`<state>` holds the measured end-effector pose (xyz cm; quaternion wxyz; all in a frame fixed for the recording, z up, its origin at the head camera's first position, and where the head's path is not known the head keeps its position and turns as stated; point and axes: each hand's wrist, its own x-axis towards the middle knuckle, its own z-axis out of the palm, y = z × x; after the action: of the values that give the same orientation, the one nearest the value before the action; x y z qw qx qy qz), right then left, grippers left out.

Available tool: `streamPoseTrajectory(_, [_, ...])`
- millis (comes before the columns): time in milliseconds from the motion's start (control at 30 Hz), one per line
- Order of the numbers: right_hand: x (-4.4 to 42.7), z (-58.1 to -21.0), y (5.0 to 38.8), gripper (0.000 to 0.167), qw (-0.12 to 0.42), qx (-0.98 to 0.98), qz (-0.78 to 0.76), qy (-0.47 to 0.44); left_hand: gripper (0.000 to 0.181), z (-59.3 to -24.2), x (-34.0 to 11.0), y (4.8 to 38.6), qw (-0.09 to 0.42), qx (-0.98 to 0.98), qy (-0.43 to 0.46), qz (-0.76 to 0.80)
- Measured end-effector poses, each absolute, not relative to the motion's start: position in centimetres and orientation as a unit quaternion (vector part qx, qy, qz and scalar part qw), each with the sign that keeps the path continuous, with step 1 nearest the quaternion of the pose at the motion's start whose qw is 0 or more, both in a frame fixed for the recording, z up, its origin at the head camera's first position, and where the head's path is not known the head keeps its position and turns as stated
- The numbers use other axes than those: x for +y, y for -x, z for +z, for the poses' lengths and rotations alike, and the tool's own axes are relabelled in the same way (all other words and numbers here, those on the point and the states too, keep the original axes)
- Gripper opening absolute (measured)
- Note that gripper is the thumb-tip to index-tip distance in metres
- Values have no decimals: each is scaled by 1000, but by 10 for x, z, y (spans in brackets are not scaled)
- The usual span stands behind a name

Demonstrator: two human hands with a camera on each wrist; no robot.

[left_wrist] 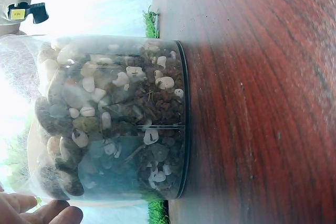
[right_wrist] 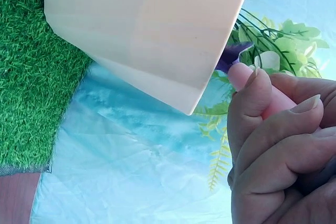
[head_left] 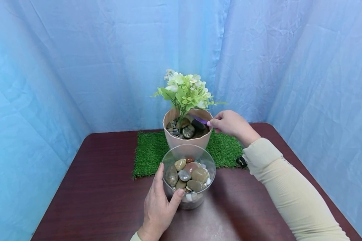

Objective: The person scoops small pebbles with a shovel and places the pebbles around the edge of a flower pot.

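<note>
My right hand [head_left: 229, 124] grips the pink handle of a small trowel [head_left: 200, 119], whose purple blade reaches over the rim into a pale pink flowerpot [head_left: 187, 142]. In the right wrist view the fingers wrap round the pink handle, beside the pot's rim. The pot holds green-and-white flowers [head_left: 185, 90], dark soil, small pebbles and several larger stones. In front of it stands a clear container [head_left: 194, 202] of stones, pebbles and brown gravel. My left hand [head_left: 160, 204] holds this container's near left side, thumb at the front. The trowel's blade tip is partly hidden.
Under the pot lies a green artificial-grass mat [head_left: 151, 154] on a dark red-brown wooden table [head_left: 108, 201]. Light blue curtains [head_left: 108, 67] hang behind and on both sides. The clear container stands in front of the mat, close to the pot.
</note>
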<state>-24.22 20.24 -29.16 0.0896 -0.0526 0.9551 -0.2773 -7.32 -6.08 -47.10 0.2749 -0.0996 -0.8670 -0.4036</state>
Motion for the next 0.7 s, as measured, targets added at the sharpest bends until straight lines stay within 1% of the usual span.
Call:
streamPoseTrajectory(233, [205,-290,236,35,62,968,-237,59,94,-471,-60,73,267,-868,98,-406])
streamPoseTrajectory(400, [204,-285,224,37,47,975,-206,65,93,-470,-60,72,259,-872,97,-405])
streamPoseTrajectory(700, [205,-283,205,37,11,980,-180,87,92,-471,-60,73,265,-870,98,-403])
